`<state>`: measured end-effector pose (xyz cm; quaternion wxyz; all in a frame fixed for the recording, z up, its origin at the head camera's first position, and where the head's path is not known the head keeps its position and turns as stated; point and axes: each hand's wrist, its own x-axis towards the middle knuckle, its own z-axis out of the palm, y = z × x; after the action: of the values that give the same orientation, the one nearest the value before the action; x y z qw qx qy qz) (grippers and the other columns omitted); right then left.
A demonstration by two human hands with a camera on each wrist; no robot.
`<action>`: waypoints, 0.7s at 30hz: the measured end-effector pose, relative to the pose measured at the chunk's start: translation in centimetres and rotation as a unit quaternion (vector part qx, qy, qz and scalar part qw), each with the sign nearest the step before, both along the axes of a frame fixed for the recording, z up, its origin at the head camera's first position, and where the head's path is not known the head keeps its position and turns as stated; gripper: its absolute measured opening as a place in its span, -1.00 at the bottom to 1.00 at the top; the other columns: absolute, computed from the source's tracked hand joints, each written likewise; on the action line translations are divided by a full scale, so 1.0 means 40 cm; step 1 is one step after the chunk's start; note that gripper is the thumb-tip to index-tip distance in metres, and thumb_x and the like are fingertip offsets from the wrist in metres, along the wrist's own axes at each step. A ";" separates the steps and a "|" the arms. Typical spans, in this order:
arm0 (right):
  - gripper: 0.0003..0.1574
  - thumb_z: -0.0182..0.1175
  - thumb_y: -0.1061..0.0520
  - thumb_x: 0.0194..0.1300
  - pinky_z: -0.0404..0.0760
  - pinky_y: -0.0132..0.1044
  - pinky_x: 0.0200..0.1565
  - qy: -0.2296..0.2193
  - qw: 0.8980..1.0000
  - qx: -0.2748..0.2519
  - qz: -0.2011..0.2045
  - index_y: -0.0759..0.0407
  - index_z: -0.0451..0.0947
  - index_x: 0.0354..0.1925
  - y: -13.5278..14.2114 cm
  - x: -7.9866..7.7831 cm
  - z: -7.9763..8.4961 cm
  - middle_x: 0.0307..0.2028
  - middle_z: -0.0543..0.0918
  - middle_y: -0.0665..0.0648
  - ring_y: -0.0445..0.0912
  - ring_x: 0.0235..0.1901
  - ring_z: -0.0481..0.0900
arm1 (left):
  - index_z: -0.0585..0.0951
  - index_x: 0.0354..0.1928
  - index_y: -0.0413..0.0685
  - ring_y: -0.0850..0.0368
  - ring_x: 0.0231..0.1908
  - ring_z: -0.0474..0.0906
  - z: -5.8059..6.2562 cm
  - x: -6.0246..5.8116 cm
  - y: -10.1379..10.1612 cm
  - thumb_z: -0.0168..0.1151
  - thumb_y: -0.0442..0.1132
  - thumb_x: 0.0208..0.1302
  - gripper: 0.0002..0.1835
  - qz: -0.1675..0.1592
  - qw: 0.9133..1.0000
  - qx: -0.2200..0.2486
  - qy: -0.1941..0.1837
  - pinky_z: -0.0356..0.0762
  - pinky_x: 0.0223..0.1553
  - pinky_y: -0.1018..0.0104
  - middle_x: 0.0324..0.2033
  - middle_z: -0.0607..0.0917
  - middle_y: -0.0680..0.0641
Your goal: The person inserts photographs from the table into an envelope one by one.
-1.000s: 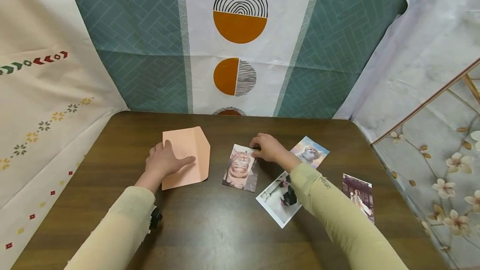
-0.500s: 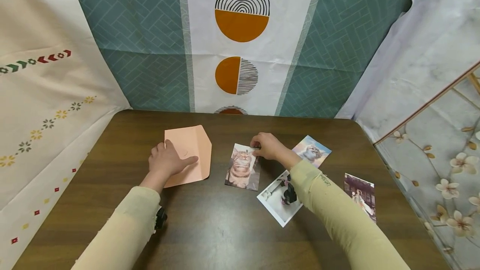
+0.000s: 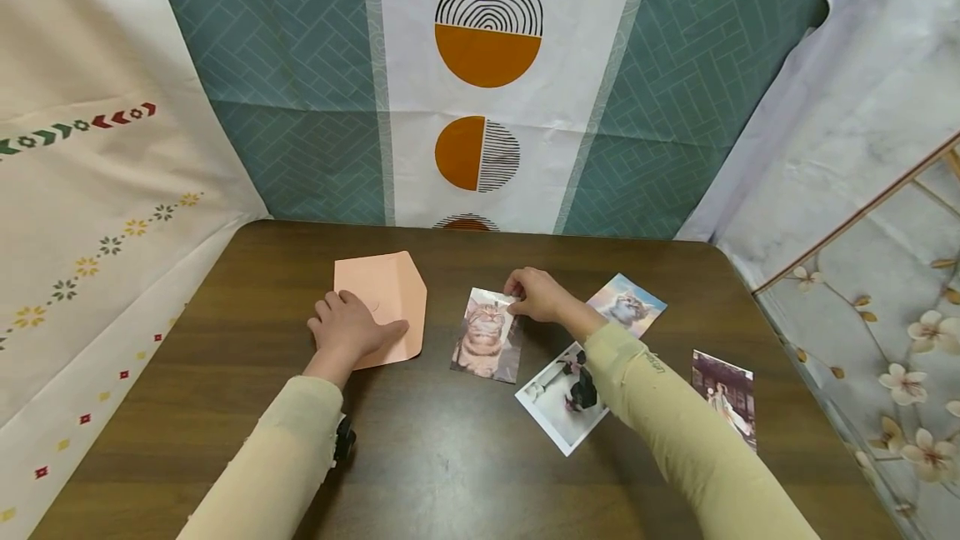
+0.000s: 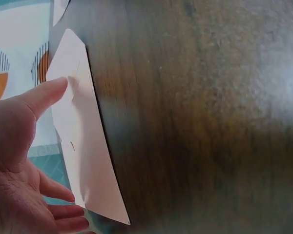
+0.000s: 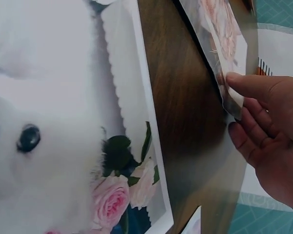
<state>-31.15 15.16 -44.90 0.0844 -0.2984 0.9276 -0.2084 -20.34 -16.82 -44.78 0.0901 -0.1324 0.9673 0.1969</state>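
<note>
A peach paper envelope (image 3: 375, 277) lies at the left with its pointed flap spread to the right. My left hand (image 3: 348, 330) rests over its near left part, thumb stretched across the paper; in the left wrist view the thumb (image 4: 53, 90) touches near the flap and the fingers reach the far edge. To the right lies a photo of an orange cat (image 3: 480, 344). My right hand (image 3: 543, 297) pinches its upper right corner. In the right wrist view the thumb (image 5: 251, 87) lies on the face of the photo, with the fingers curled at the edge behind.
Under my right forearm lies a white-bordered photo with a fluffy white animal and roses (image 3: 555, 411). Behind my right wrist is a cat photo with a sky background (image 3: 628, 307). Farther right rests a dark purple photo with pale figures (image 3: 723, 394). Patterned cloths (image 3: 300, 157) hang around the brown table (image 3: 442, 473).
My left hand has shifted slightly right and down over the envelope. The right hand keeps its pinch at the cat photo's corner. The whole view drifts a little to the right.
</note>
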 end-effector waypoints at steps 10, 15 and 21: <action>-0.72 0.51 0.30 0.23 0.60 -0.13 -0.01 0.015 0.999 -0.043 0.006 0.23 0.59 -0.17 0.009 0.009 -0.009 -0.24 0.59 0.13 -0.02 -0.17 0.55 | 0.13 0.42 -0.75 -0.56 0.23 0.19 -0.008 0.008 -0.007 0.42 0.38 0.14 0.33 0.011 1.000 0.008 -0.004 0.24 0.22 -0.41 0.21 0.27 -0.64; -0.71 0.50 0.33 0.22 0.59 -0.14 -0.03 0.014 0.998 -0.059 0.005 0.22 0.57 -0.17 0.011 0.012 -0.015 -0.24 0.57 0.13 -0.02 -0.18 0.54 | 0.19 0.38 -0.75 -0.52 0.21 0.22 0.000 0.015 -0.011 0.45 0.35 0.12 0.29 0.014 1.000 0.001 -0.001 0.30 0.20 -0.35 0.18 0.31 -0.62; -0.69 0.48 0.33 0.26 0.62 -0.12 -0.03 -0.007 0.998 -0.064 -0.001 0.20 0.55 -0.13 0.012 0.012 -0.017 -0.23 0.60 0.14 -0.01 -0.19 0.57 | 0.25 0.33 -0.74 -0.52 0.22 0.24 0.005 0.018 -0.016 0.49 0.28 0.14 0.20 0.017 1.000 0.006 0.009 0.35 0.19 -0.33 0.17 0.34 -0.62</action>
<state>-30.67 15.64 -45.58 0.0713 -0.3006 0.9120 -0.2697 -19.61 -17.48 -44.60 0.0784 -0.1460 0.9646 0.2053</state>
